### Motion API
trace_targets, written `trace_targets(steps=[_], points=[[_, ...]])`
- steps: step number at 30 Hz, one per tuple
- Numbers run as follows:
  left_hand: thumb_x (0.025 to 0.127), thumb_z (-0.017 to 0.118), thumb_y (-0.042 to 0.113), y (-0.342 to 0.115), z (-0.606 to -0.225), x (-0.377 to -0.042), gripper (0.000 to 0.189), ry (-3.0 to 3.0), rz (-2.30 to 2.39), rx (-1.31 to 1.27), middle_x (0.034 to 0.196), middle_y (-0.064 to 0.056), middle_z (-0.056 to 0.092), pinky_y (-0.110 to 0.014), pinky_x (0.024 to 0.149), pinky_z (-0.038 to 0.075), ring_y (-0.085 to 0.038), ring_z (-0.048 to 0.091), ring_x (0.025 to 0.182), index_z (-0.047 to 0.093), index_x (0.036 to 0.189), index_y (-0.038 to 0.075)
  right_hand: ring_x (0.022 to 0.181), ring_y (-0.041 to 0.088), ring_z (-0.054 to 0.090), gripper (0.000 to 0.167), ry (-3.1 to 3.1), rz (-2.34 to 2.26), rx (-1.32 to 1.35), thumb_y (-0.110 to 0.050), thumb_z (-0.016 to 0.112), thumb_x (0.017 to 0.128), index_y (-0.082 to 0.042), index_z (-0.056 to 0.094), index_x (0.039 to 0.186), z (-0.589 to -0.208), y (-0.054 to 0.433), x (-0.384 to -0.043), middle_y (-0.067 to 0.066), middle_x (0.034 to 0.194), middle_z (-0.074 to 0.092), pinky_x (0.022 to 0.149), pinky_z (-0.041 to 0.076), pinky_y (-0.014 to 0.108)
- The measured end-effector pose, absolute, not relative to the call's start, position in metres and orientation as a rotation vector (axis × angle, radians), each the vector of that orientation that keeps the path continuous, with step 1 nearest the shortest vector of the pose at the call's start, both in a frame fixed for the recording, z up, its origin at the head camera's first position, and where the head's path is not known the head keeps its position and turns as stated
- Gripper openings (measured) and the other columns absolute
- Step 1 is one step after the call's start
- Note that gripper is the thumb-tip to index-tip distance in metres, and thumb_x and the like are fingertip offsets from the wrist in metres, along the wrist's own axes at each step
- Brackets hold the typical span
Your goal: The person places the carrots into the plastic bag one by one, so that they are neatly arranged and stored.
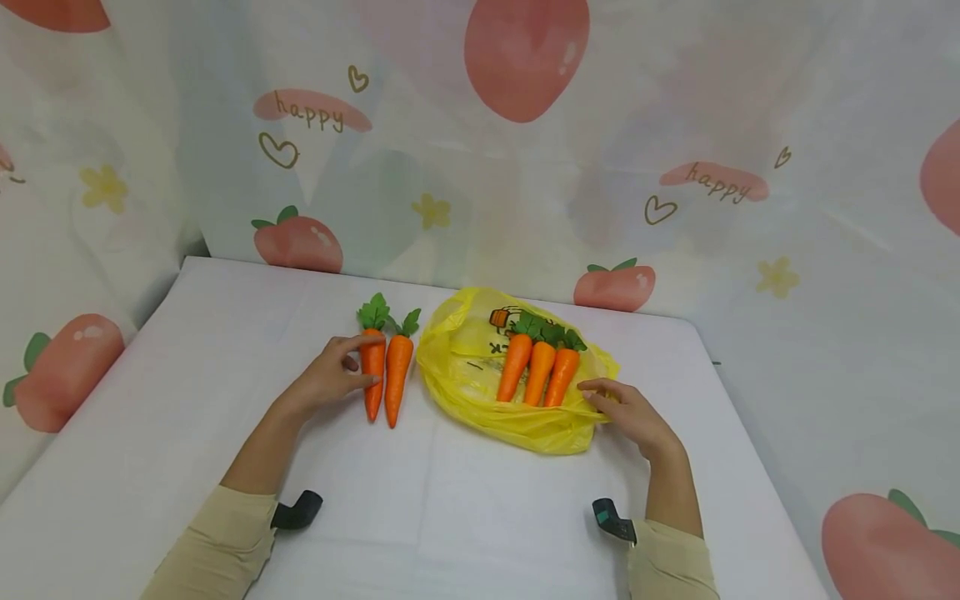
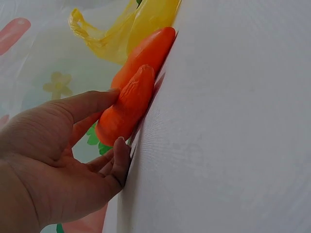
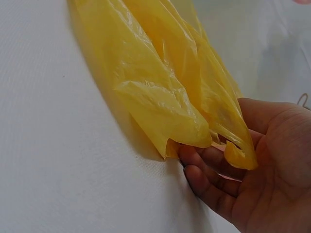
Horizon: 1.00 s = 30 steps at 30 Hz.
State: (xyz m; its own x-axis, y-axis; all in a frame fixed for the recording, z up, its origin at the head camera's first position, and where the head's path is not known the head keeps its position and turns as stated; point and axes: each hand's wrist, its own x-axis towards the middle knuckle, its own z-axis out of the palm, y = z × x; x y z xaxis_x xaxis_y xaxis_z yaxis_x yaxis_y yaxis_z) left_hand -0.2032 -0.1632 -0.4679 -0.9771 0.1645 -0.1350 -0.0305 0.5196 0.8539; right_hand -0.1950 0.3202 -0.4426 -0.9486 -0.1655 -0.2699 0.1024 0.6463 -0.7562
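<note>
Left hand point(image 1: 333, 371): grasping the leftmost smooth orange carrot with a green leafy top point(image 1: 372, 362), thumb and fingers set against it.
Second orange carrot with leafy top point(image 1: 398, 375): just right of the grasped one, tip toward the near side.
Right hand point(image 1: 628, 412): fingers curled at the near right rim of the crinkled yellow plastic bag point(image 1: 517, 429), gripping its edge.
Three orange carrots with green leaves point(image 1: 539, 372): side by side in the bag, leaves far, tips at its near rim.
White-covered table point(image 1: 465, 517): under bag and carrots.
Fruit-printed pale backdrop point(image 1: 480, 200): beyond the far edge.
</note>
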Motion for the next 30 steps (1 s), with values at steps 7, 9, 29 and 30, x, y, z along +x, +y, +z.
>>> trace_targets(steps=[7, 9, 29, 30], points=[[0.089, 0.082, 0.008, -0.1651, -0.4668, -0.2005, 0.060, 2.577, 1.521, 0.120, 0.139, -0.021, 0.038, -0.045, 0.092, 0.045, -0.037, 0.051, 0.118, 0.060, 0.145, 0.015, 0.110, 0.030, 0.051, 0.044, 2.541, -1.215, -0.036, -0.034, 0.053, 0.109, -0.004, 0.061, 0.140, -0.4435, 0.3190, -0.1934, 0.016, 0.127, 0.058, 0.092, 0.045, 0.041], [0.088, 0.082, 0.006, -0.1653, -0.4667, -0.2003, 0.061, 2.564, 1.555, 0.113, 0.140, -0.022, 0.037, -0.047, 0.094, 0.045, -0.039, 0.052, 0.120, 0.060, 0.144, 0.013, 0.110, 0.030, 0.051, 0.044, 2.538, -1.213, -0.034, -0.034, 0.053, 0.109, -0.004, 0.061, 0.140, -0.4434, 0.3189, -0.1930, 0.016, 0.128, 0.058, 0.092, 0.045, 0.041], [0.085, 0.088, 0.017, -0.1659, -0.4611, -0.1996, 0.058, 2.571, 1.755, -0.047, 0.136, -0.021, 0.038, -0.034, 0.081, 0.056, -0.037, 0.058, 0.110, 0.060, 0.137, 0.017, 0.110, 0.030, 0.051, 0.044, 2.545, -1.215, -0.048, -0.034, 0.053, 0.109, -0.003, 0.060, 0.140, -0.4432, 0.3203, -0.1935, 0.015, 0.127, 0.058, 0.092, 0.045, 0.040], [0.086, 0.087, 0.017, -0.1659, -0.4607, -0.1997, 0.058, 2.568, 1.757, -0.035, 0.137, -0.021, 0.038, -0.034, 0.081, 0.056, -0.037, 0.058, 0.110, 0.060, 0.137, 0.017, 0.110, 0.030, 0.051, 0.044, 2.545, -1.215, -0.048, -0.034, 0.053, 0.109, -0.003, 0.061, 0.140, -0.4430, 0.3204, -0.1938, 0.015, 0.127, 0.058, 0.092, 0.045, 0.041]])
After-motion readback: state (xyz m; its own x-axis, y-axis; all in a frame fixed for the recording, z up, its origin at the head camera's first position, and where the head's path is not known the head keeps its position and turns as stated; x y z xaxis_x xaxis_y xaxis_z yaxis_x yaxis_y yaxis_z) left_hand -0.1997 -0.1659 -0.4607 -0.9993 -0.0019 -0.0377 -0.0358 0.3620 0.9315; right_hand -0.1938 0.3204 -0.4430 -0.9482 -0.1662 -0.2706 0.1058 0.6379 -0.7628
